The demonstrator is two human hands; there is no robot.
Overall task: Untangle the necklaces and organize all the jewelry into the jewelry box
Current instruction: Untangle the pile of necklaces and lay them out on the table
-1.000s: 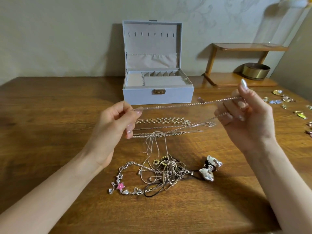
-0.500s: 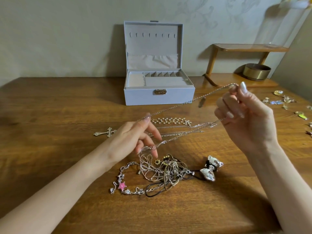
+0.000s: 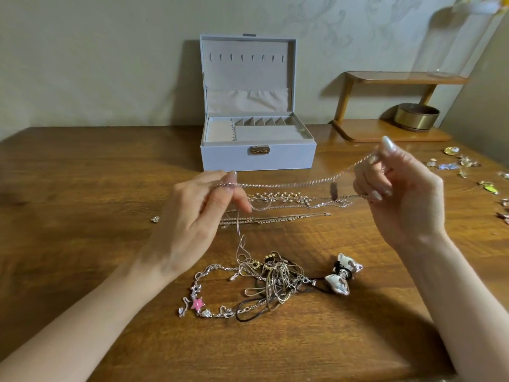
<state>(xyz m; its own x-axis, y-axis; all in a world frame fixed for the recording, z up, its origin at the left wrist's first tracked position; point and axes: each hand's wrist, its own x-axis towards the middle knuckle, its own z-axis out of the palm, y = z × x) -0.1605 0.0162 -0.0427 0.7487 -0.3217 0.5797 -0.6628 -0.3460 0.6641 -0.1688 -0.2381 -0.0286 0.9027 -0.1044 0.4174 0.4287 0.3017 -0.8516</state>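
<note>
A silver chain necklace (image 3: 289, 183) stretches in the air between my hands, with a small pendant (image 3: 333, 190) hanging near its right end. My left hand (image 3: 198, 216) pinches its left end, and a thin strand drops from there into the tangled pile of necklaces (image 3: 272, 279) on the table. My right hand (image 3: 399, 188) pinches the right end, fingers curled round the chain. Behind, the open grey jewelry box (image 3: 257, 157) shows its compartments. Straightened chains (image 3: 278, 208) lie side by side between box and pile.
A pink-star bracelet (image 3: 198, 303) and a white bow ornament (image 3: 343, 277) flank the pile. Small earrings and charms (image 3: 462, 164) are scattered at the right table edge. A wooden shelf (image 3: 385, 133) with a brass bowl (image 3: 417, 117) stands back right. A small charm (image 3: 155, 219) lies left.
My left hand dropped toward the table, then rose again with the chain's left end. The right hand stayed nearly in place. The chain now sags between them, its pendant swinging.
</note>
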